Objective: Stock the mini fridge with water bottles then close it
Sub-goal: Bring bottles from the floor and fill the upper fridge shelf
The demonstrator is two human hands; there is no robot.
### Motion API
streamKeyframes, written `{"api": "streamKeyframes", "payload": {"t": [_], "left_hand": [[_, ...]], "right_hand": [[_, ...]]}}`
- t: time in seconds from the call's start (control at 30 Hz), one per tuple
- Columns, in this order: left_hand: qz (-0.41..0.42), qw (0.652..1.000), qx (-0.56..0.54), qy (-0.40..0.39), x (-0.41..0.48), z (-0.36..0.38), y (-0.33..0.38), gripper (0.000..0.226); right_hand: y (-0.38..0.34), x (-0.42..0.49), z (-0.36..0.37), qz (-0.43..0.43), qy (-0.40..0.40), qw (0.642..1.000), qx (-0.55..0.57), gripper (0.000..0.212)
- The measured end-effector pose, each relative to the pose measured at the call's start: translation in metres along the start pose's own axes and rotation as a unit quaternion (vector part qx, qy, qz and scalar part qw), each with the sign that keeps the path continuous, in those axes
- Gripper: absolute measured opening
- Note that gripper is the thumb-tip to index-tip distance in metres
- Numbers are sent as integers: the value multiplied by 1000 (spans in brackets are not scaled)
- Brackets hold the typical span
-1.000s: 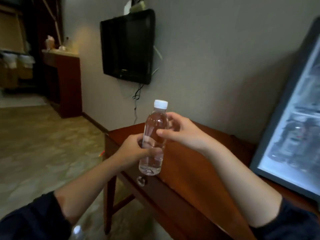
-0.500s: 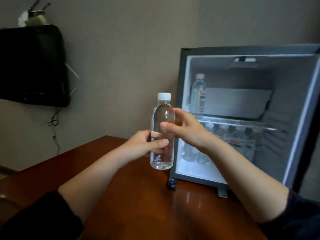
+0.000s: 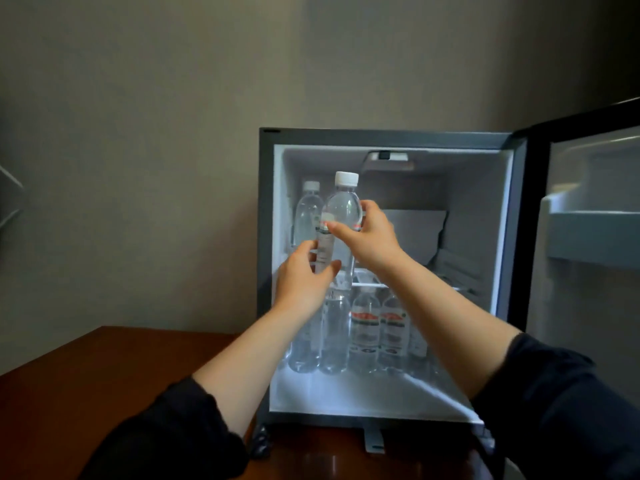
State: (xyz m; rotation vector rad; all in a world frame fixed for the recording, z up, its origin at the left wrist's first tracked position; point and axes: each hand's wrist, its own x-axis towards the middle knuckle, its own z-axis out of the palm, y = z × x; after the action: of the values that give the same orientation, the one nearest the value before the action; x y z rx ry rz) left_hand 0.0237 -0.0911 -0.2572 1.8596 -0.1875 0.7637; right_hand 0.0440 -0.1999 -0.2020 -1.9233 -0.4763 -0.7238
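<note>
Hands meet on a clear water bottle (image 3: 341, 216), held upright with its white cap (image 3: 346, 177) on top, at the open front of the mini fridge (image 3: 381, 136), level with the upper compartment. The right hand (image 3: 372, 242) grips the bottle's shoulder, thumb in front and fingers behind. The left hand (image 3: 303, 282) curls round its lower half. Behind it, at the left end of the wire shelf (image 3: 367, 282), stands another capped bottle (image 3: 306, 213). Below the shelf, red-labelled bottles (image 3: 363, 330) crowd the left of the fridge floor. The fridge door (image 3: 588, 202) is swung open to the right. The fridge sits toward the far edge of the wooden tabletop (image 3: 104, 382).
</note>
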Motion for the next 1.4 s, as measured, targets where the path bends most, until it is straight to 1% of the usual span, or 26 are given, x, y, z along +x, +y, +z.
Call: {"api": "streamKeyframes", "payload": {"t": [0.1, 0.23, 0.33, 0.47, 0.63, 0.83, 1.0, 1.13, 1.2, 1.27, 1.33, 1.4], "left_hand": [[5, 999, 47, 2, 13, 20, -8, 42], [3, 998, 60, -26, 26, 43, -24, 69], [1, 996, 72, -44, 29, 53, -32, 77], [19, 985, 167, -41, 32, 65, -45, 80], [43, 966, 254, -24, 33, 76, -47, 77], [46, 961, 272, -21, 37, 83, -52, 73], [11, 964, 262, -35, 39, 80, -47, 69], [11, 966, 254, -57, 37, 69, -40, 57], [19, 971, 226, -79, 34, 59, -37, 52], [14, 973, 202, -110, 28, 46, -34, 51], [16, 968, 213, -132, 20, 31, -32, 44], [26, 965, 217, -146, 10, 14, -32, 30]], "right_hand": [[10, 16, 0, 6, 17, 999, -36, 52], [27, 36, 8, 4, 23, 997, -78, 58], [34, 51, 12, 15, 8, 996, -85, 58], [47, 70, 18, 59, -1, 995, -84, 63], [60, 81, 28, 59, -2, 995, -84, 67], [68, 89, 40, 52, 20, 995, -85, 55], [68, 87, 47, 61, 35, 995, -76, 56], [65, 81, 43, 82, 3, 995, -62, 58], [64, 72, 40, 97, -6, 993, -69, 59], [63, 61, 35, 87, 19, 993, -83, 59], [57, 50, 29, 59, 42, 992, -104, 48], [48, 39, 25, 38, 16, 993, -113, 34]]}}
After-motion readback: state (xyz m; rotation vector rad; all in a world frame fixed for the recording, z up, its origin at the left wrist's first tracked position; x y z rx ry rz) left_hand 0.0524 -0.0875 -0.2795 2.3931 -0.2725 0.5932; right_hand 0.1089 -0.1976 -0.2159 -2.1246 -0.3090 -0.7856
